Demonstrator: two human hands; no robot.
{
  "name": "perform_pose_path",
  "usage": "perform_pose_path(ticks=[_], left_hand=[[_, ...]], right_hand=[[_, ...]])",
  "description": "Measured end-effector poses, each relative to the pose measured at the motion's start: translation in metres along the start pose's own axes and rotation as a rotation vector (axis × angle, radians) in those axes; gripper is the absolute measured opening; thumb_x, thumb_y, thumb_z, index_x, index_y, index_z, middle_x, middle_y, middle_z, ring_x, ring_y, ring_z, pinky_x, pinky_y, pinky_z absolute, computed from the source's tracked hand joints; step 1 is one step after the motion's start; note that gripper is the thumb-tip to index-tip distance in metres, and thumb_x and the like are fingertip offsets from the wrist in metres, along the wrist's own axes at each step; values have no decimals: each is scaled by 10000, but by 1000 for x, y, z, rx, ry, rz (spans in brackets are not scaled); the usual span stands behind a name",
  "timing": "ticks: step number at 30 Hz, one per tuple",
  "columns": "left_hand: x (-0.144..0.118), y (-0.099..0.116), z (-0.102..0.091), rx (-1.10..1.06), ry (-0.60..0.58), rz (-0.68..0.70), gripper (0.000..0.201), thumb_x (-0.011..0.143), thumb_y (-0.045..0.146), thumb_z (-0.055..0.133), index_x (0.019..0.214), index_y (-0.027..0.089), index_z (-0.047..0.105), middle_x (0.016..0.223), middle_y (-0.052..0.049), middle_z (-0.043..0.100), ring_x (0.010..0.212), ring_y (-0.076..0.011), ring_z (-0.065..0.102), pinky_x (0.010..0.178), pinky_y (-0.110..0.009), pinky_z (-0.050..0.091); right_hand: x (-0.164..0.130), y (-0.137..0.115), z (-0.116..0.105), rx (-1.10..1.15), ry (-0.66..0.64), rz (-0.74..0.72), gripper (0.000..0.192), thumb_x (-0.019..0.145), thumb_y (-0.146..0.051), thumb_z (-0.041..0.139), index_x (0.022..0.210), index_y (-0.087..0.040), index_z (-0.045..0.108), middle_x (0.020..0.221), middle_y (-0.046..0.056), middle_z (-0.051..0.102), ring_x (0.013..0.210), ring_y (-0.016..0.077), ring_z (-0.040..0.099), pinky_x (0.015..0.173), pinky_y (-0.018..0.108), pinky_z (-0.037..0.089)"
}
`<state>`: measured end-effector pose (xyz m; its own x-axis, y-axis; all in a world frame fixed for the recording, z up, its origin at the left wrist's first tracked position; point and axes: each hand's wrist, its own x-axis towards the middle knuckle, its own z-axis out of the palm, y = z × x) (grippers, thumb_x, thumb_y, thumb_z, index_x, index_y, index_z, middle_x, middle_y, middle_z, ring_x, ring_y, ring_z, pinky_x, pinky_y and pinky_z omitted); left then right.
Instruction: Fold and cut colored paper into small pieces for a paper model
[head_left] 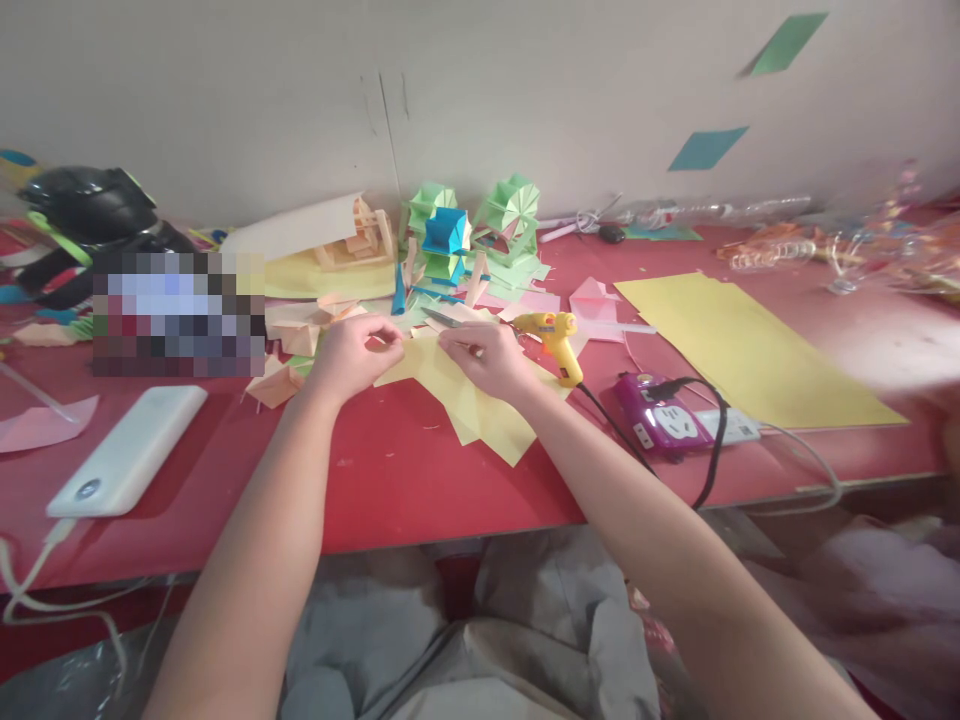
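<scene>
My left hand (358, 355) is closed, thumb and fingertips pinched together above the pale yellow paper pieces (480, 410). Facing it across a small gap, my right hand (487, 358) is curled with its fingertips together. Whatever either pinch holds is too small to make out. A pointed grey blade (442, 317) shows just beyond my right fingers, its other end hidden. To the right of that hand, a yellow hot glue gun (555, 340) lies on the table. Folded green paper shapes (512, 205) and a blue folded paper piece (448, 232) stand behind the hands.
A purple power socket (664, 415) with cables sits at right, near a large yellow sheet (757, 350). On the left lie a white power bank (127, 450) and a black bag-like object (90, 210). Peach paper pieces (274, 383) crowd my left hand. The red table (375, 500) meets a wall.
</scene>
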<state>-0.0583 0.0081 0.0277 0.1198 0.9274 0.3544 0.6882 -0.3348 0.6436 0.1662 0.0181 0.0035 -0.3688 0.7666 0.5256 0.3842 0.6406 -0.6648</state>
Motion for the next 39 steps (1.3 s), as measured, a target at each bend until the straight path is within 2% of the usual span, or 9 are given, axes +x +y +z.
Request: perform_pose_path(ticks=[9, 15, 17, 20, 24, 28, 31, 35, 39], left_hand=[[2, -21, -14, 97, 95, -121, 49, 699, 273, 691, 669, 235, 685, 725, -33, 708, 700, -217, 645, 691, -335, 502], [2, -13, -18, -120, 140, -243, 112, 732, 314, 709, 681, 222, 670, 712, -44, 690, 718, -231, 672, 674, -346, 531], [1, -5, -16, -303, 47, -236, 162, 751, 343, 726, 835, 204, 714, 879, -73, 741, 789, -231, 705, 710, -349, 567], [-1, 8, -11, -616, -136, -158, 529, 787, 371, 723, 1289, 230, 630, 1237, -117, 705, 1006, -263, 716, 827, -392, 608], [-2, 13, -3, -712, -168, -63, 786, 794, 347, 733, 1513, 285, 422, 1400, -127, 617, 1231, -316, 634, 917, -440, 606], [0, 9, 3, -655, -181, -7, 655, 818, 299, 710, 1443, 257, 517, 1425, -103, 606, 1292, -315, 593, 1023, -475, 556], [0, 6, 5, -549, -156, -61, 575, 822, 267, 683, 1385, 238, 572, 1436, -98, 596, 1219, -312, 640, 1004, -483, 563], [1, 2, 5, -499, -140, -65, 602, 788, 201, 668, 1374, 231, 534, 1443, -109, 581, 1274, -313, 604, 997, -460, 566], [2, 0, 6, -552, -101, -66, 706, 731, 175, 698, 1386, 220, 439, 1407, -138, 604, 1292, -308, 591, 975, -447, 573]], right_hand=[[1, -2, -8, -21, 83, -15, 262, 925, -294, 531, 762, -213, 720, 677, 27, 586, 639, 151, 488, 674, 317, 426], [5, -3, -16, 213, 281, 249, 266, 898, -419, 590, 804, -197, 700, 689, 25, 594, 658, 158, 547, 604, 298, 455], [7, 0, -14, 320, 304, 303, 249, 884, -436, 614, 922, -208, 706, 771, 34, 651, 710, 167, 603, 625, 297, 501], [8, 4, -5, 451, 316, 355, 318, 858, -419, 645, 1120, -239, 645, 958, 50, 713, 760, 162, 654, 657, 294, 560], [6, 5, 4, 500, 276, 408, 302, 835, -373, 657, 1099, -236, 600, 1145, 78, 706, 767, 145, 670, 644, 279, 588], [5, -1, 6, 543, 214, 438, 235, 827, -323, 658, 1026, -223, 582, 1043, 59, 689, 784, 143, 664, 641, 275, 603], [5, -5, 6, 633, 69, 484, 158, 835, -305, 662, 935, -206, 588, 871, 29, 639, 754, 148, 658, 650, 310, 633], [5, -4, 6, 639, 13, 527, 101, 832, -264, 653, 887, -202, 595, 815, 19, 622, 722, 143, 642, 635, 319, 637], [4, 1, 8, 435, 32, 428, 176, 822, -215, 595, 977, -179, 672, 853, 29, 652, 667, 117, 599, 628, 283, 574]])
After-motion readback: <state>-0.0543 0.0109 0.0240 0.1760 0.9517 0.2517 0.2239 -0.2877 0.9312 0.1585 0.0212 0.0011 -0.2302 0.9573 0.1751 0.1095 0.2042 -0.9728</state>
